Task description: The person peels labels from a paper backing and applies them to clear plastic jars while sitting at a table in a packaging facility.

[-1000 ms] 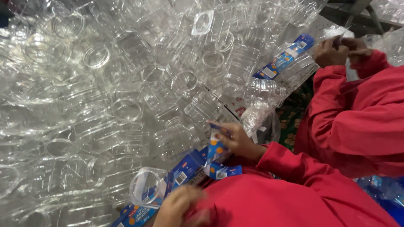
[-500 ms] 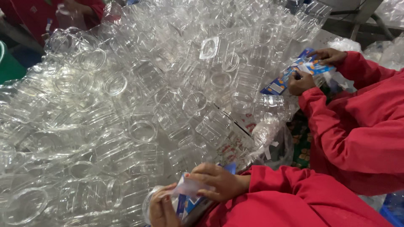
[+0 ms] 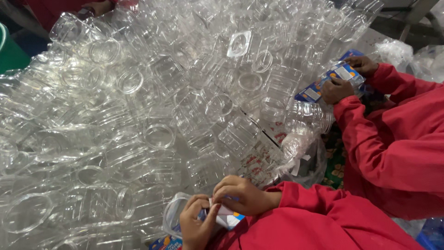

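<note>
Both hands now meet at the bottom of the frame: the left hand [image 3: 196, 227] and the right hand [image 3: 243, 194] are closed together on a blue-and-white label [image 3: 225, 216], pinching it against a clear plastic jar [image 3: 173, 215] held low, just in front of the red sleeve [image 3: 314, 217]. A second ago the right hand was further out at the edge of the heap, fingers on loose blue labels, while the left sat lower beside the jar's mouth; half a second ago the two had already drawn together. The change reads as a label picked up and brought to the jar — the pressing-on stage, by the look of it, though how far the label is wrapped cannot be told, since the fingers cover most of it.

More blue labels [image 3: 164, 243] lie at the frame's lower edge, just beside the jar. Ahead spreads a great heap of empty clear jars [image 3: 157, 106], unlabelled, covering the table. To the right a co-worker in red [image 3: 397, 134] holds a blue label strip [image 3: 330, 81] with both hands — raised higher a second ago, now lowered nearer the heap. A crumpled clear plastic bag [image 3: 300, 153] lies between the two workers.
</note>
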